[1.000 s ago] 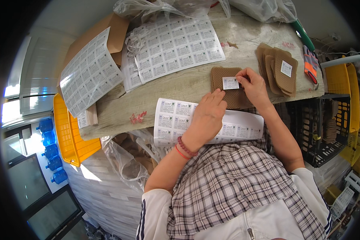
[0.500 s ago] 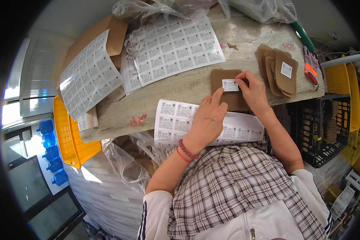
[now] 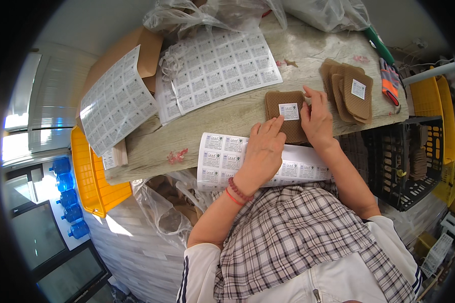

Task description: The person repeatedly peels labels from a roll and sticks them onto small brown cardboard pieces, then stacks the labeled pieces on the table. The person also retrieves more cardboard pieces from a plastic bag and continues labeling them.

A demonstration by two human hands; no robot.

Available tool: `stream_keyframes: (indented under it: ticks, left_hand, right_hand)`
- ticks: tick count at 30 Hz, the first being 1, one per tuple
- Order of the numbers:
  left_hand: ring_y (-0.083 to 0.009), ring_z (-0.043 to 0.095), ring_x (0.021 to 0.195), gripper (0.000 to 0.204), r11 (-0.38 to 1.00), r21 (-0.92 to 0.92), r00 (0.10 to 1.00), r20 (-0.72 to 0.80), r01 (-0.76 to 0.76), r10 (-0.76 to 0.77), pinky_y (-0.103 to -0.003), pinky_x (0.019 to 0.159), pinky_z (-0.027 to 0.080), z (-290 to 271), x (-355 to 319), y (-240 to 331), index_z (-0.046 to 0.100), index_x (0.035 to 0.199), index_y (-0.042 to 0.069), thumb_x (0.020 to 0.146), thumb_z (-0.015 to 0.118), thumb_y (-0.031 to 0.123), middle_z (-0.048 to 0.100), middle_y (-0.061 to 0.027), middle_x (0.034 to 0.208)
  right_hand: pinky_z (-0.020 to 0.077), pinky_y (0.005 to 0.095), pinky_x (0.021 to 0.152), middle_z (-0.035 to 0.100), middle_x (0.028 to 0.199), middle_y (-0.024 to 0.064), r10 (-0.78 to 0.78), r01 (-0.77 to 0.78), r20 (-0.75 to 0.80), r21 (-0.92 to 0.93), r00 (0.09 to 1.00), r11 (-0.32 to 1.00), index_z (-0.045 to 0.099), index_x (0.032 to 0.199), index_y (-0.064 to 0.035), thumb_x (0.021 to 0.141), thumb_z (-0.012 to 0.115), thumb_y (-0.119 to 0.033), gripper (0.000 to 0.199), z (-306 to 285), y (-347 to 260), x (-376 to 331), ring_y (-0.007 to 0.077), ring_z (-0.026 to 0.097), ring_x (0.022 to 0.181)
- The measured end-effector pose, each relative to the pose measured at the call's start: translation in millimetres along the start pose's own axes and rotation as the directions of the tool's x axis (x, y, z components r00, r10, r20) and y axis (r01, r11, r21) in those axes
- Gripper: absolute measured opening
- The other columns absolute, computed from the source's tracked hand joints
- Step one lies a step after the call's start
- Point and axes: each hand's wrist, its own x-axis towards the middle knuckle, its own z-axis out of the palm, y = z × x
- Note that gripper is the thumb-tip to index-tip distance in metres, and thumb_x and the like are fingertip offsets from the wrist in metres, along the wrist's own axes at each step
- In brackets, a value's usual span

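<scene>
The person wears a short-sleeved plaid shirt [image 3: 298, 237] checked in grey, white and dark lines, its sleeves ending above the elbows so both forearms are bare. Near the lower left, the left sleeve [image 3: 194, 267] is white with two dark stripes running down it. Light-coloured trousers [image 3: 328, 283] show at the near edge. The left hand [image 3: 262, 151] has a red beaded bracelet [image 3: 237, 191] and a thin red band around its wrist. The right hand [image 3: 316, 121] is bare.

Textured brown pad [image 3: 288, 113], paper sticker [image 3: 288, 111], wood-grain table [image 3: 227, 118].

Near edge of the brown pad [image 3: 283, 103] under both hands; label print illegible.
</scene>
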Motion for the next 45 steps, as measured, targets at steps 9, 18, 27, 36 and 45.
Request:
stream_keyframes:
  ticks: [9, 18, 27, 36, 45]
  left_hand:
    - [-0.0377, 0.051, 0.130, 0.008, 1.000, -0.026, 1.000, -0.027, 0.000, 0.000, -0.048, 0.109, 0.040, 5, -4, -3, 0.062, 0.085, -0.002, 0.082, 0.067, 0.003, 0.055, -0.0226, 0.145]
    - [-0.0396, 0.049, 0.132, 0.009, 0.984, -0.128, 0.990, -0.058, 0.124, -0.132, -0.048, 0.109, 0.040, -3, -15, 4, 0.064, 0.088, 0.002, 0.083, 0.070, 0.007, 0.054, -0.0245, 0.144]
    - [-0.0339, 0.063, 0.092, 0.013, 0.929, -0.240, 0.956, -0.019, 0.281, -0.294, -0.042, 0.083, 0.050, -39, -7, 16, 0.066, 0.093, 0.000, 0.086, 0.070, 0.010, 0.066, -0.0141, 0.099]
    - [-0.0298, 0.065, 0.085, 0.016, 0.878, -0.417, 0.945, -0.116, 0.234, -0.307, -0.039, 0.078, 0.051, -24, -9, 44, 0.069, 0.100, -0.001, 0.089, 0.070, 0.010, 0.067, -0.0159, 0.092]
    - [-0.0232, 0.068, 0.085, 0.021, 0.793, -0.380, 0.875, 0.115, 0.476, -0.470, -0.034, 0.077, 0.053, -39, -72, 25, 0.073, 0.105, 0.000, 0.089, 0.072, 0.013, 0.074, -0.0132, 0.096]
  right_hand:
    - [0.0548, 0.0365, 0.071, 0.064, 0.100, 0.0110, 0.026, -0.026, 0.013, 0.009, 1.000, 1.000, 0.069, 0.108, -0.0042, 0.091, 0.071, -0.006, 0.017, 3, 2, 3, 0.0297, 0.069, 0.085]
    - [0.0484, 0.0235, 0.080, 0.063, 0.096, 0.0014, 0.097, -0.064, -0.047, 0.467, 0.994, 0.882, 0.064, 0.113, -0.0020, 0.102, 0.060, -0.003, 0.012, -10, -3, -8, 0.0089, 0.057, 0.089]
    - [0.0540, 0.0357, 0.091, 0.072, 0.109, 0.0135, 0.079, -0.038, -0.454, 0.098, 0.888, 0.994, 0.066, 0.117, -0.0017, 0.100, 0.063, -0.010, 0.019, -125, 45, 81, 0.0267, 0.070, 0.100]
    - [0.0483, 0.0442, 0.096, 0.070, 0.097, 0.0083, -0.431, 0.432, 0.189, 0.037, 0.883, 0.901, 0.069, 0.118, -0.0092, 0.083, 0.073, -0.004, 0.036, -84, -49, -35, 0.0304, 0.065, 0.099]
    - [0.0455, 0.0378, 0.088, 0.069, 0.090, 0.0011, -0.391, 0.352, 0.326, 0.174, 0.861, 0.920, 0.078, 0.093, -0.0133, 0.078, 0.079, -0.009, 0.016, -75, -19, -68, 0.0230, 0.063, 0.090]
